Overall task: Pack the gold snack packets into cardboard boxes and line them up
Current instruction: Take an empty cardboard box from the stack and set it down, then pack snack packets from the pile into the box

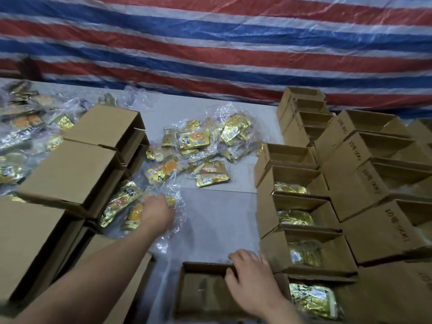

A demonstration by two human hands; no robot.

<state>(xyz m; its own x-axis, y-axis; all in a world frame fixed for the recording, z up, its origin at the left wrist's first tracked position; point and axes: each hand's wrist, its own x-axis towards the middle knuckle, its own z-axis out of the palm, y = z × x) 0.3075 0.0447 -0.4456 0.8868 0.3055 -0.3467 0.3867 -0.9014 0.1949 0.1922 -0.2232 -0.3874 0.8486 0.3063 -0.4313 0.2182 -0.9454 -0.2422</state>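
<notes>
Gold snack packets (121,208) under left fingers (161,198)

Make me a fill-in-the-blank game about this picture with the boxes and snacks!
1. The right hand grips the rim of an open box that is still ____.
2. The left hand reaches into a clear plastic bag of ____ snack packets.
3. The striped sheet behind the table is red, white and ____.

Missing words: empty; gold; blue
</notes>
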